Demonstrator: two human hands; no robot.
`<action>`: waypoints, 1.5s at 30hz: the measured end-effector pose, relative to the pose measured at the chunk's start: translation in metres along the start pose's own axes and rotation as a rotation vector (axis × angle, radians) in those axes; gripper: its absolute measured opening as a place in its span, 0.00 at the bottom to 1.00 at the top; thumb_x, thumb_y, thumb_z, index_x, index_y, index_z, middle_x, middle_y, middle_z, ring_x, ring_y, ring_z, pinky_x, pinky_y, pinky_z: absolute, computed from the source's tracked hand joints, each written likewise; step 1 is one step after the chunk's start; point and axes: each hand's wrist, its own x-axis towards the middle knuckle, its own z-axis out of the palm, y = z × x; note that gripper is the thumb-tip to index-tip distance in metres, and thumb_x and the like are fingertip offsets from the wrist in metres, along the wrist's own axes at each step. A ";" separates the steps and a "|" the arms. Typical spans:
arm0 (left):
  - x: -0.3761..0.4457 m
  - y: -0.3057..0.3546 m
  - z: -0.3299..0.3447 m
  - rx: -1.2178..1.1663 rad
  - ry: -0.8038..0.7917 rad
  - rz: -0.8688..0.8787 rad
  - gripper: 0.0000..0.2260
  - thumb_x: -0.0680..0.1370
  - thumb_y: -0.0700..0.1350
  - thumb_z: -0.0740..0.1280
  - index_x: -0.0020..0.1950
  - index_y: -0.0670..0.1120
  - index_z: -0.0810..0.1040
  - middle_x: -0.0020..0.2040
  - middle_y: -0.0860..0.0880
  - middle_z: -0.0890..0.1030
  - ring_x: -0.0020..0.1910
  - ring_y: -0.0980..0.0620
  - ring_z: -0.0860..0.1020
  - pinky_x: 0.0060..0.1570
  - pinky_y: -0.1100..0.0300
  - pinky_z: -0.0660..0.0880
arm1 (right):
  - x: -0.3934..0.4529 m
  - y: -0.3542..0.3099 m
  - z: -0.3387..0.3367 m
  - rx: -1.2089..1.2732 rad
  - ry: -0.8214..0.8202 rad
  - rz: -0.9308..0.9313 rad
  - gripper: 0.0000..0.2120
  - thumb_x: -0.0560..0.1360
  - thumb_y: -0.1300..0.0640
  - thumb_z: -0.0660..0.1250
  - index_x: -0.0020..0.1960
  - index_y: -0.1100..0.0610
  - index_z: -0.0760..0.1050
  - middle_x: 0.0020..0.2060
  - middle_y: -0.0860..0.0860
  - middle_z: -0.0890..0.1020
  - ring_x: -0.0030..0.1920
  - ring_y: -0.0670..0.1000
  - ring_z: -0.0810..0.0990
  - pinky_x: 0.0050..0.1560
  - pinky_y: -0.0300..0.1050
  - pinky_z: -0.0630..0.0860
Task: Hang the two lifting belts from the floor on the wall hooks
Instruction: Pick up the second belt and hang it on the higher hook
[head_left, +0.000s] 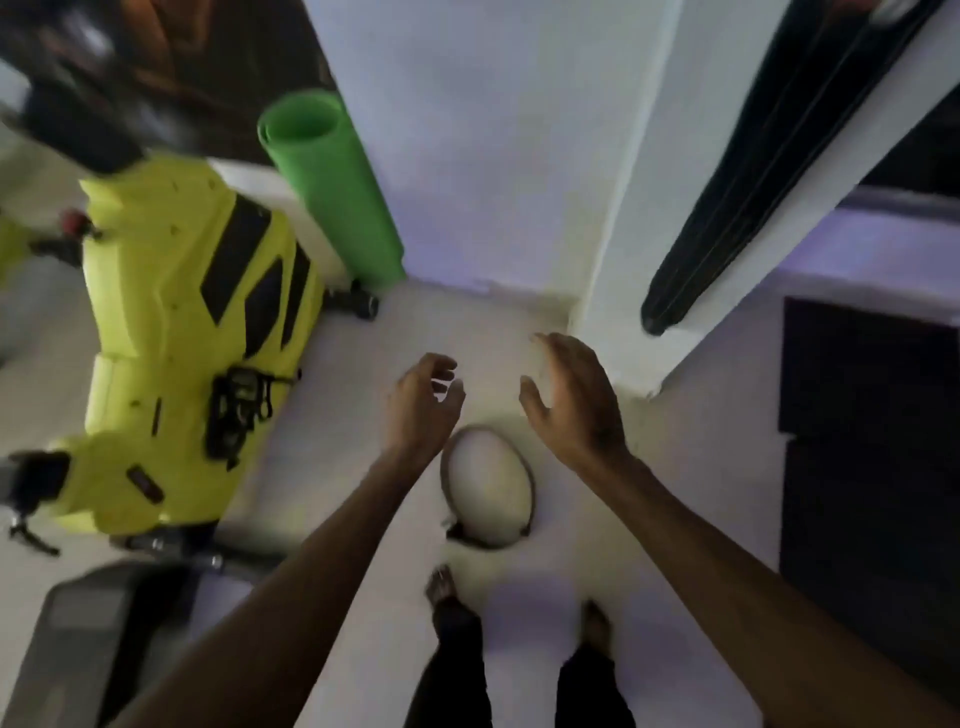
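Observation:
A lifting belt (524, 470) lies coiled in an upright loop on the pale floor, just ahead of my two bare feet. A second belt (727, 208), long and black, hangs down the white wall at the right; its top is out of frame. My left hand (423, 402) hovers above and to the left of the floor belt, fingers curled and apart, holding nothing. My right hand (574, 397) is held above and to the right of that belt, palm turned inward, fingers spread and empty. Neither hand touches a belt.
A yellow and black exercise machine (176, 332) fills the left side. A rolled green mat (332, 187) leans in the corner behind it. A white pillar corner (618, 291) juts out ahead. Dark furniture (867, 426) stands at the right, a grey machine (98, 634) at the lower left.

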 end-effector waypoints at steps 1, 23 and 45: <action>-0.002 -0.036 0.011 0.001 -0.046 -0.053 0.08 0.77 0.41 0.70 0.56 0.46 0.80 0.50 0.48 0.86 0.47 0.47 0.85 0.49 0.55 0.79 | -0.016 0.005 0.035 -0.015 -0.074 0.017 0.23 0.75 0.53 0.63 0.67 0.62 0.71 0.61 0.60 0.78 0.63 0.61 0.75 0.64 0.54 0.74; -0.031 -0.624 0.358 0.164 -0.550 -0.626 0.06 0.77 0.47 0.65 0.50 0.47 0.78 0.52 0.46 0.85 0.54 0.41 0.82 0.55 0.48 0.78 | -0.290 0.205 0.675 -0.301 -0.808 0.283 0.16 0.74 0.66 0.67 0.61 0.65 0.75 0.45 0.66 0.82 0.45 0.66 0.82 0.42 0.53 0.77; -0.026 -0.136 0.090 -0.434 -0.006 -0.071 0.30 0.70 0.49 0.75 0.71 0.49 0.73 0.67 0.51 0.80 0.67 0.50 0.77 0.70 0.48 0.73 | -0.056 0.042 0.128 0.582 -0.432 0.367 0.08 0.75 0.69 0.64 0.49 0.58 0.77 0.42 0.57 0.85 0.45 0.59 0.83 0.48 0.51 0.77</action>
